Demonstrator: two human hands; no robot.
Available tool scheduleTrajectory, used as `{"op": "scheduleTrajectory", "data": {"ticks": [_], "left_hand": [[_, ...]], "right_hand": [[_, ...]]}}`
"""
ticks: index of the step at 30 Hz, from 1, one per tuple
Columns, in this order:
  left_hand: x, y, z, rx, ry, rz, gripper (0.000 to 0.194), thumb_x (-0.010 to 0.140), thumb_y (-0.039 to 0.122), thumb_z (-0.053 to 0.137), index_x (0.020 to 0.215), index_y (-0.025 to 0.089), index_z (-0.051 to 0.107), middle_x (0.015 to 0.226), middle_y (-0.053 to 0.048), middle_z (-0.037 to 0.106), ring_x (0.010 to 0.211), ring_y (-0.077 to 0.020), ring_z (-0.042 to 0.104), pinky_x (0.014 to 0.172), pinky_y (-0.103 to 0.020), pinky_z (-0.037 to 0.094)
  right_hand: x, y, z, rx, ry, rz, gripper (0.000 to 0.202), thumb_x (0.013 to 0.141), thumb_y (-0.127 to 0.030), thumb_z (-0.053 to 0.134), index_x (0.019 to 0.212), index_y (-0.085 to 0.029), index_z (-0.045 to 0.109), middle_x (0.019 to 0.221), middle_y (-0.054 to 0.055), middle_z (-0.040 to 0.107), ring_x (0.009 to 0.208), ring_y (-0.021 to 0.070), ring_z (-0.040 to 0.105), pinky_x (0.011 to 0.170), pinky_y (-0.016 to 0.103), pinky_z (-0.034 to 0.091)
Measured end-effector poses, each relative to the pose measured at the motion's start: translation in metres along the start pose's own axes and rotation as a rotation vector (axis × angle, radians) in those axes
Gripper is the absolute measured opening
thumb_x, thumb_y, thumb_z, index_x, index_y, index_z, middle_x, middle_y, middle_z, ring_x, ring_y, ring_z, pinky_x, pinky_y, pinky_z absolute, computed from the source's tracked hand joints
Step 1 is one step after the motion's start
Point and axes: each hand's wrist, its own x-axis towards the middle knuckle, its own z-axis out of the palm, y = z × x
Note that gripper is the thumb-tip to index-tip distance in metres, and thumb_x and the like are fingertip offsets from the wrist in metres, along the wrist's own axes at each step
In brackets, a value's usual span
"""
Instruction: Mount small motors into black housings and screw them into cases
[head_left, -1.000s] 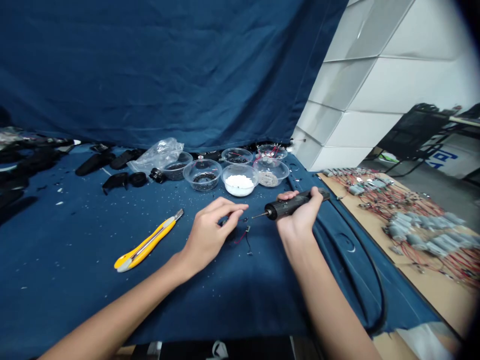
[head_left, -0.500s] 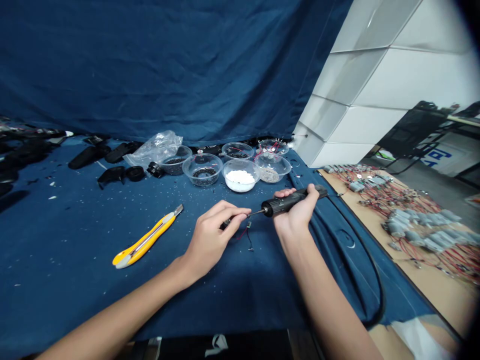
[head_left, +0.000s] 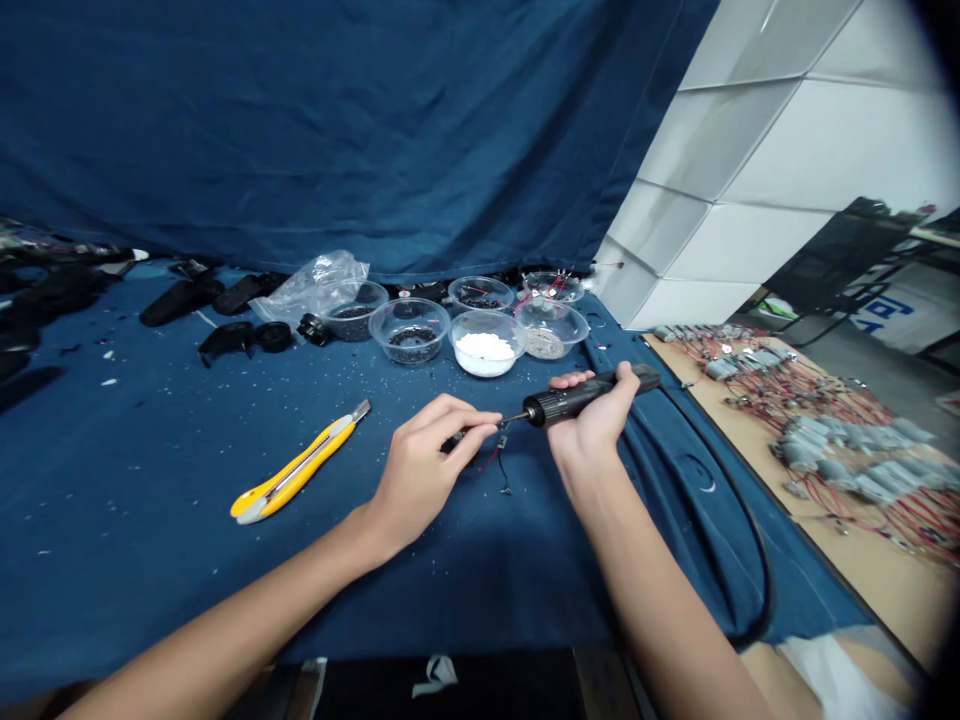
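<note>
In my right hand lies a black corded electric screwdriver, its bit pointing left. The bit's tip meets the fingertips of my left hand. That hand pinches a small dark part, mostly covered by the fingers. Below the fingertips hangs a small piece with red and black wires. A yellow utility knife rests on the blue cloth to the left of my left hand, its tip pointing up and right.
Clear plastic bowls stand behind my hands; one holds white bits. Black plastic parts and a clear bag lie at the back left. Grey motors with red wires cover a board at right. The screwdriver's cord loops along the right.
The view has shifted slightly, so the bowls and knife appear a little higher and further right. Both hands keep the same hold, with the bit still at the left fingertips.
</note>
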Motion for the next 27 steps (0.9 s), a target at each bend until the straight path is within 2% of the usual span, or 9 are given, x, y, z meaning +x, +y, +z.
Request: {"op": "scheduleTrajectory", "data": {"ticks": [7, 16, 27], "left_hand": [[-0.004, -0.003, 0.003, 0.116, 0.027, 0.132, 0.017, 0.092, 0.017, 0.055, 0.102, 0.015, 0.069, 0.087, -0.005, 0.064, 0.083, -0.0128, 0.061, 0.076, -0.027, 0.049], [-0.005, -0.005, 0.006, 0.131, 0.038, 0.111, 0.020, 0.094, 0.021, 0.053, 0.105, 0.018, 0.069, 0.088, -0.006, 0.065, 0.083, -0.0150, 0.061, 0.076, -0.029, 0.050], [-0.009, -0.006, 0.013, 0.093, 0.097, 0.077, 0.021, 0.094, 0.018, 0.052, 0.107, 0.018, 0.069, 0.091, -0.004, 0.064, 0.084, -0.0126, 0.062, 0.079, -0.026, 0.051]], "right_hand": [[0.000, 0.005, -0.001, -0.031, -0.002, 0.002, 0.035, 0.090, -0.046, 0.047, 0.070, -0.020, 0.037, 0.057, -0.007, 0.040, 0.045, 0.0064, 0.042, 0.041, 0.016, 0.043], [0.001, 0.009, -0.002, -0.012, -0.011, 0.028, 0.035, 0.092, -0.046, 0.046, 0.070, -0.021, 0.036, 0.056, -0.007, 0.039, 0.044, 0.0062, 0.042, 0.040, 0.015, 0.043], [0.005, 0.016, -0.004, 0.029, 0.083, 0.141, 0.033, 0.091, -0.044, 0.047, 0.070, -0.021, 0.036, 0.054, -0.008, 0.040, 0.042, 0.0066, 0.043, 0.039, 0.016, 0.044]]}}
